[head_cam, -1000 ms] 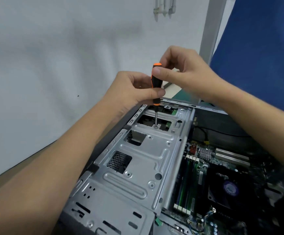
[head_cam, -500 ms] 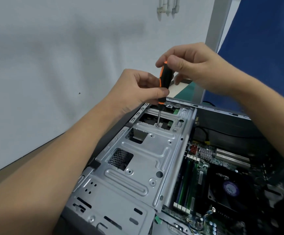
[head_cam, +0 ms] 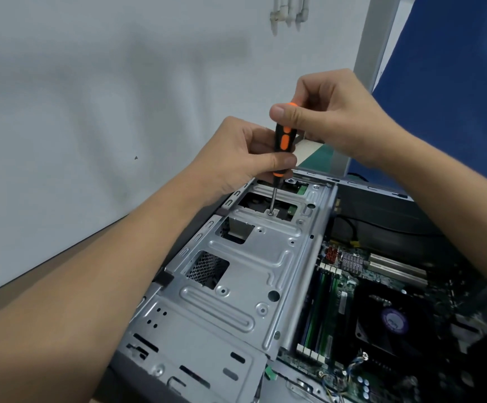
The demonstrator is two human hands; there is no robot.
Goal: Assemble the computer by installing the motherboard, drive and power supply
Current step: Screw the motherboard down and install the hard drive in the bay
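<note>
We have the motherboard (head_cam: 341, 292) seated beside the drive cage (head_cam: 251, 274). Our left hand (head_cam: 245, 154) grips the screwdriver (head_cam: 284, 141) low, our right hand (head_cam: 338, 117) pinches its cap, tip on a cage screw (head_cam: 270, 213). Power supply unseen, probably left.

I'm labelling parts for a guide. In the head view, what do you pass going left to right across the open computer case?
metal drive cage → memory sticks → cooler fan
</note>
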